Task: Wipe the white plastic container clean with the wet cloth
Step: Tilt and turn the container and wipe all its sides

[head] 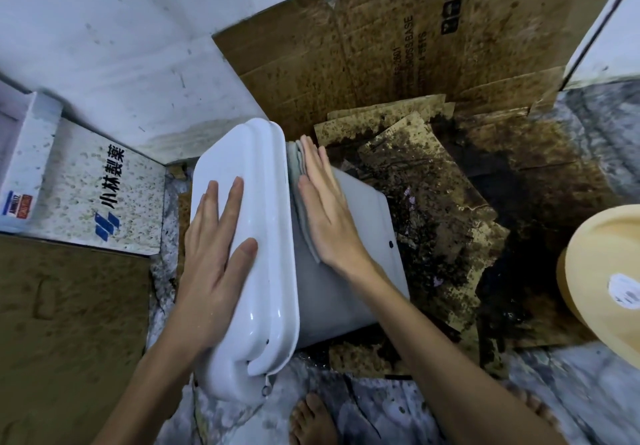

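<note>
White plastic container on its side on the floor, near the corner where the wall meets a standing sheet of stained cardboard; lid end turned to the left, grey-white side facing up, far end resting over dirty, dark-spotted cardboard scraps. Left hand laid flat on the lid, fingers straight and spread, thumb across the rim, grip released. Right hand flat too, fingers straight and together, pressing a folded pale cloth against the upper side of the container just beside the lid rim; cloth edge showing past the fingertips and under the palm; grip released, nothing curled round the cloth. Speckled white box with printed characters on the floor against the wall at the left edge, brown cardboard below it. Round yellow tub at the right edge, well apart from the container. Bare foot on the floor near the bottom edge, another partly hidden behind the right forearm.
</note>
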Available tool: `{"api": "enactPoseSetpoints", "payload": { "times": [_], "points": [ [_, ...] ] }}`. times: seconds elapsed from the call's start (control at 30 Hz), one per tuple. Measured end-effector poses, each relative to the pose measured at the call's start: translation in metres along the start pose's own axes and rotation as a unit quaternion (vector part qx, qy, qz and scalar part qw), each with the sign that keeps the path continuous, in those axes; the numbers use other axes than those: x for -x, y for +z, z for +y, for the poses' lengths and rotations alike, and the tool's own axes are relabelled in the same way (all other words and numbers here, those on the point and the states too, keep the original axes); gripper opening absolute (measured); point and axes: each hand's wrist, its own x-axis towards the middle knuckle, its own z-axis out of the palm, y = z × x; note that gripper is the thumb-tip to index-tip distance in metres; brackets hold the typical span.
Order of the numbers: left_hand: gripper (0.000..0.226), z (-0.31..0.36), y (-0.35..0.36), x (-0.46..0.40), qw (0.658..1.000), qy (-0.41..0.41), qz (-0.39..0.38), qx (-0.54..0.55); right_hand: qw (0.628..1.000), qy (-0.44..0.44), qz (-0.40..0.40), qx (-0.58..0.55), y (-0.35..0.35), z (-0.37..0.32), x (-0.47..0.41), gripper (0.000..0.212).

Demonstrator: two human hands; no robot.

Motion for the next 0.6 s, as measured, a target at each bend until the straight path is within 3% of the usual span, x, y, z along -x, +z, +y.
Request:
{"api": "enactPoseSetpoints", "payload": {
  "times": [0.07, 0.3, 0.47, 0.6],
  "points": [
    [0.065, -0.003, -0.001, 0.001, 1.000, -0.002, 0.001, 0.002, 0.999, 0.028, 0.013, 0.023, -0.007, 0.024, -0.002, 0.055],
    [0.066, 0.003, 0.000, 0.000, 1.000, 0.003, -0.001, -0.012, 0.963, 0.262, 0.062, 0.018, -0.054, 0.120, 0.008, 0.055],
    [0.069, 0.005, -0.001, 0.000, 1.000, -0.002, 0.000, -0.012, 0.956, 0.283, 0.079, 0.013, -0.049, 0.118, 0.007, 0.056],
    [0.069, 0.006, 0.001, 0.001, 1.000, -0.004, -0.002, -0.005, 0.972, 0.224, 0.070, 0.004, -0.038, 0.086, 0.020, 0.056]
  ]
}}
